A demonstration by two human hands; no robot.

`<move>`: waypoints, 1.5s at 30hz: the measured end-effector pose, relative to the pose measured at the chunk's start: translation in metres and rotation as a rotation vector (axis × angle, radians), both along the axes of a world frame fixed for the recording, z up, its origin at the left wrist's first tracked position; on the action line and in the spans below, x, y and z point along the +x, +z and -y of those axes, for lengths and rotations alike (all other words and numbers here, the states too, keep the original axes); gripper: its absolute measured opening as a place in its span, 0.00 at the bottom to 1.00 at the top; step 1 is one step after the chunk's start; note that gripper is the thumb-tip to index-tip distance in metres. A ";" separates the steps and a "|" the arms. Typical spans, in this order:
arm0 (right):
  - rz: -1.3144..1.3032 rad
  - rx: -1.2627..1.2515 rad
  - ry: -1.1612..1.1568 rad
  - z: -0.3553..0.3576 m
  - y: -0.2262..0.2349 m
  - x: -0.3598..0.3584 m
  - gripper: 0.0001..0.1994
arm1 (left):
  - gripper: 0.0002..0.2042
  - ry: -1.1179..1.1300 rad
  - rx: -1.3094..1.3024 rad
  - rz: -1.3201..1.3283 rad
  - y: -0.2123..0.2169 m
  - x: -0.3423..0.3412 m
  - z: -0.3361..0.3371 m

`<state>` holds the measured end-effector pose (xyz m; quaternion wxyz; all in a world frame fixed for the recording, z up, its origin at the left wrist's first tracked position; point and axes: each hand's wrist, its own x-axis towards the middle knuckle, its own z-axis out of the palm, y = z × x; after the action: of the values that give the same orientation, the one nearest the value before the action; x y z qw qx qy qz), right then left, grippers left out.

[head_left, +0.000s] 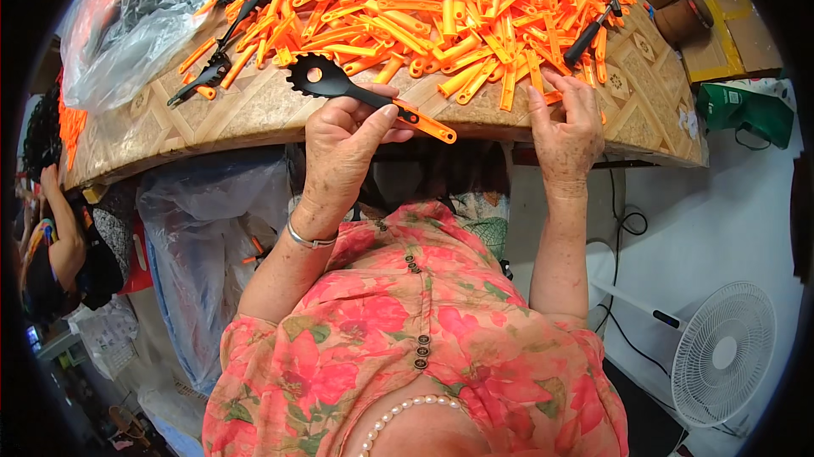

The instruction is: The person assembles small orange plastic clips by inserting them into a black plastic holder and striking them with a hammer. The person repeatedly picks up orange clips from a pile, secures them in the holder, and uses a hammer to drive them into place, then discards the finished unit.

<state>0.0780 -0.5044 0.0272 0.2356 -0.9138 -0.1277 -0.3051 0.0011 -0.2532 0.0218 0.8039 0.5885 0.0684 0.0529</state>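
Note:
My left hand (pixel 343 139) is closed round a black spaghetti server (pixel 322 82), its toothed head with a round hole pointing left. An orange handle piece (pixel 434 126) lies along the server's shaft and sticks out to the right past my fingers. My right hand (pixel 566 126) is at the table's front edge, thumb and fingers apart and bent, with nothing visible in its grasp. Loose orange handles (pixel 509 84) lie just beyond its fingertips. Close by on the pile rests a hammer (pixel 587 40) with a black grip.
A large heap of orange handles (pixel 407 20) covers the back of the patterned table (pixel 254 114). More black utensils (pixel 208 75) and clear plastic bags (pixel 136 41) are at the left. A white fan (pixel 723 353) stands at the lower right. Another person's arm (pixel 64 228) shows far left.

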 end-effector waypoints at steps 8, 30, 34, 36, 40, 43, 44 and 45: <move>-0.099 0.126 0.007 0.001 -0.012 0.008 0.10 | 0.12 0.006 0.013 0.000 0.003 -0.004 0.003; 0.108 -0.005 0.066 0.009 0.006 0.031 0.07 | 0.12 0.004 -0.015 -0.011 0.000 -0.006 0.004; -0.024 0.109 0.262 -0.005 0.008 0.015 0.09 | 0.12 0.007 -0.016 -0.009 -0.002 -0.005 0.004; -0.057 -0.003 0.327 -0.008 0.009 0.010 0.13 | 0.12 -0.004 -0.014 -0.011 -0.001 -0.005 0.004; -0.115 -0.073 0.415 -0.002 0.002 0.013 0.15 | 0.12 -0.012 -0.027 -0.026 0.000 -0.006 0.007; -0.147 -0.031 0.444 0.001 0.002 0.016 0.15 | 0.12 -0.022 -0.012 -0.022 -0.001 -0.006 0.008; -0.144 -0.025 0.451 0.001 0.002 0.016 0.15 | 0.11 -0.014 -0.016 -0.014 -0.001 -0.006 0.009; -0.141 -0.018 0.458 0.001 0.002 0.016 0.15 | 0.11 -0.007 -0.021 -0.006 -0.001 -0.005 0.011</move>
<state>0.0945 -0.5053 0.0289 0.2986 -0.8822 -0.3176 -0.1780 -0.0043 -0.2642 0.0212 0.8099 0.5804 0.0692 0.0479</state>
